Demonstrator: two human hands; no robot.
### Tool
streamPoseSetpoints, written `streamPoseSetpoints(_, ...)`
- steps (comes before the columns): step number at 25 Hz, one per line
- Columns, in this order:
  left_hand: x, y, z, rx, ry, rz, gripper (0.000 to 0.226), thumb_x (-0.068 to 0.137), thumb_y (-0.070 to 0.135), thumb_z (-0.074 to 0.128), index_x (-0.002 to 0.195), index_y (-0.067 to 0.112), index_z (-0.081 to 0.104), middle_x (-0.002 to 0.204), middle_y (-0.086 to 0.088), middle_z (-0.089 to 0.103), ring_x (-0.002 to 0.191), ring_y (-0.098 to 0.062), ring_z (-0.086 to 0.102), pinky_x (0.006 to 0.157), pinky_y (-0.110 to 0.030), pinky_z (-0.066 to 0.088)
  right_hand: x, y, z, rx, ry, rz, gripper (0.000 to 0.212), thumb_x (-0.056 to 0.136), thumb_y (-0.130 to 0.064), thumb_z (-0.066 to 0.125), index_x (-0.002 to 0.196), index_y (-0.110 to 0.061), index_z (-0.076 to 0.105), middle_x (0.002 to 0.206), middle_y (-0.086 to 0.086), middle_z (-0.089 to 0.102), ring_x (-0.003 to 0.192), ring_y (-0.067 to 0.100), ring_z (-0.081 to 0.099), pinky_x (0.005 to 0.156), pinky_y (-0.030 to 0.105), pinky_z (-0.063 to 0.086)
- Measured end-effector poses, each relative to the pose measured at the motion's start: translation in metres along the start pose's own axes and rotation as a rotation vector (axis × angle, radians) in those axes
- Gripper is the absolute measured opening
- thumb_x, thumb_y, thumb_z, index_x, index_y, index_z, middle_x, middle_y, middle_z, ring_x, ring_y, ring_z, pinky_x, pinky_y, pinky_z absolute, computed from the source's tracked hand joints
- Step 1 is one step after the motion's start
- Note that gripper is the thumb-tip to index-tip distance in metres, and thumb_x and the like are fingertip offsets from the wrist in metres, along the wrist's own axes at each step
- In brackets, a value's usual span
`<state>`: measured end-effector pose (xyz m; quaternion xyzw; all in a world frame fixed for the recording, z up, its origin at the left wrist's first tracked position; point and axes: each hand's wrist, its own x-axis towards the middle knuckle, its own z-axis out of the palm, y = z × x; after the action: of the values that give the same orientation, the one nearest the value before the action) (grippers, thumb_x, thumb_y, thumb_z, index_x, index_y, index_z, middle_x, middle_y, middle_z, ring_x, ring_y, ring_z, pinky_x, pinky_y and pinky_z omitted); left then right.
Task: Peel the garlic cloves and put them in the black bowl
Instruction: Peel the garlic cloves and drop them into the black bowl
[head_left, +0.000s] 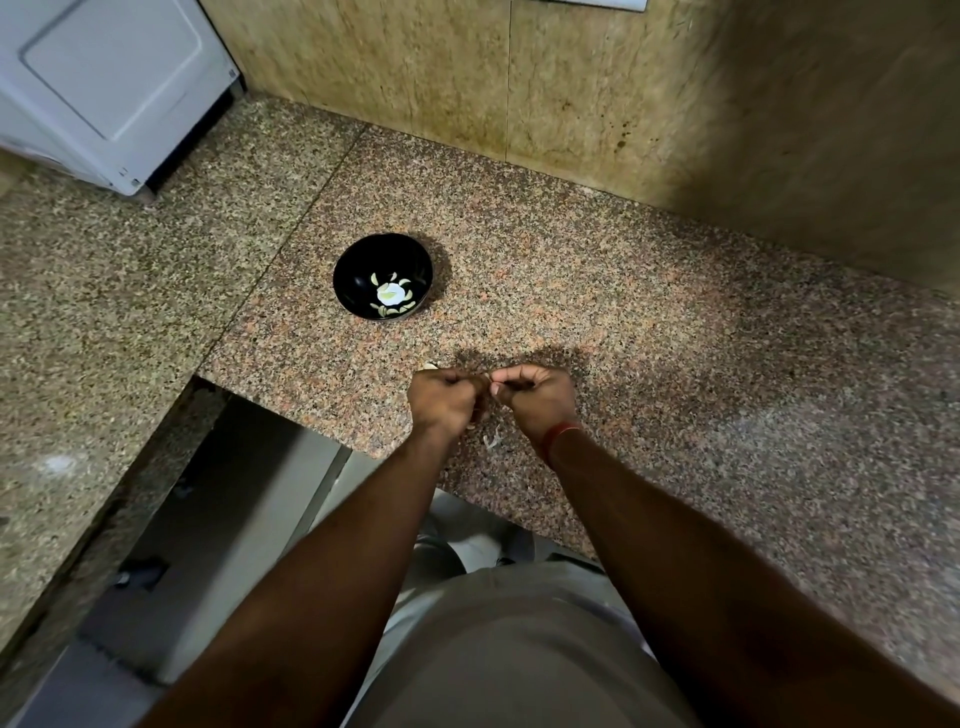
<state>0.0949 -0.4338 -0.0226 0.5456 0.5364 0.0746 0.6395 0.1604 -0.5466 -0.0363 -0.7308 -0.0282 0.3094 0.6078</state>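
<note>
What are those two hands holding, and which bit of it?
Both the left hand and the right hand pinch something small between them, probably a garlic clove. The fingers hide it, so which part they hold cannot be told.

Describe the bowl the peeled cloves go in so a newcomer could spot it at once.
Start at the white appliance in the far left corner of the speckled granite counter. Come toward the person's hands; the black bowl sits between. It is the only dish there, glossy black, holding pale peeled cloves.

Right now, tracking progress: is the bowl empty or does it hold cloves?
Not empty: the bowl stands upright with several pale peeled cloves lying on its bottom.
</note>
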Motion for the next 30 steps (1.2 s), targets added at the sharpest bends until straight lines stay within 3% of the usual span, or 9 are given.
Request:
streamPoseSetpoints(2,-0.001,0.000,-0.001,-0.028,-0.008,-0.032,0.017,0.083,-0.007,0.074,0.097,-0.011,0.068,0.091,-0.024,0.074,0.060,-0.029,0.068,0.047,-0.035,0.058,0.000,-0.002,0.000,-0.016,0.002,-0.004,0.017,0.081,0.006,0.078,0.092,-0.007,0.079,0.094,0.000,0.079,0.091,0.013,0.074,0.078,0.021,0.060)
streamPoseSetpoints(6,-0.001,0.001,-0.003,-0.027,-0.023,-0.038,0.014,0.083,-0.007,0.074,0.096,-0.008,0.068,0.094,-0.023,0.074,0.065,-0.031,0.072,0.065,-0.051,0.064,0.001,0.000,0.000,-0.050,0.004,-0.031,0.017,0.081,0.005,0.078,0.090,-0.009,0.079,0.092,-0.002,0.079,0.090,0.013,0.074,0.078,0.023,0.061)
streamPoseSetpoints(12,-0.008,0.002,-0.004,-0.006,-0.058,-0.004,0.005,0.092,-0.001,0.068,0.091,-0.005,0.067,0.095,-0.020,0.073,0.062,-0.023,0.071,0.047,-0.032,0.058,0.000,0.001,0.001,-0.073,-0.035,-0.076,0.018,0.082,0.006,0.075,0.092,-0.009,0.079,0.093,0.000,0.078,0.089,0.014,0.074,0.079,0.026,0.062)
streamPoseSetpoints(16,-0.008,0.002,-0.012,0.001,-0.159,0.005,0.009,0.093,0.000,0.065,0.085,0.000,0.066,0.092,-0.018,0.072,0.063,-0.021,0.069,0.048,-0.030,0.058,0.001,0.002,-0.002,0.052,-0.096,0.013,0.020,0.082,0.006,0.077,0.098,-0.005,0.077,0.097,0.006,0.079,0.093,0.026,0.075,0.079,0.035,0.063)
streamPoseSetpoints(19,-0.006,0.000,-0.014,0.016,-0.128,0.013,0.008,0.093,0.003,0.067,0.085,0.002,0.067,0.095,-0.016,0.072,0.067,-0.024,0.070,0.050,-0.034,0.059,0.000,0.003,-0.006,0.152,-0.097,0.075,0.019,0.084,0.005,0.076,0.101,-0.004,0.076,0.097,0.010,0.078,0.092,0.030,0.076,0.083,0.045,0.063)
streamPoseSetpoints(24,0.006,-0.013,-0.020,0.115,-0.029,0.003,0.012,0.095,0.006,0.065,0.087,-0.002,0.068,0.082,-0.015,0.068,0.050,-0.016,0.065,0.055,-0.036,0.059,-0.001,-0.002,-0.006,0.357,-0.075,0.089,0.017,0.085,0.009,0.073,0.101,0.001,0.074,0.102,0.020,0.076,0.092,0.031,0.076,0.080,0.038,0.064)
streamPoseSetpoints(30,0.000,-0.011,-0.017,0.148,-0.058,0.021,0.007,0.092,0.001,0.067,0.094,0.000,0.074,0.091,-0.016,0.073,0.057,-0.017,0.064,0.050,-0.030,0.056,-0.003,0.002,-0.007,0.285,-0.095,0.134,0.018,0.089,0.008,0.068,0.104,-0.002,0.073,0.104,0.018,0.075,0.090,0.026,0.072,0.078,0.035,0.063)
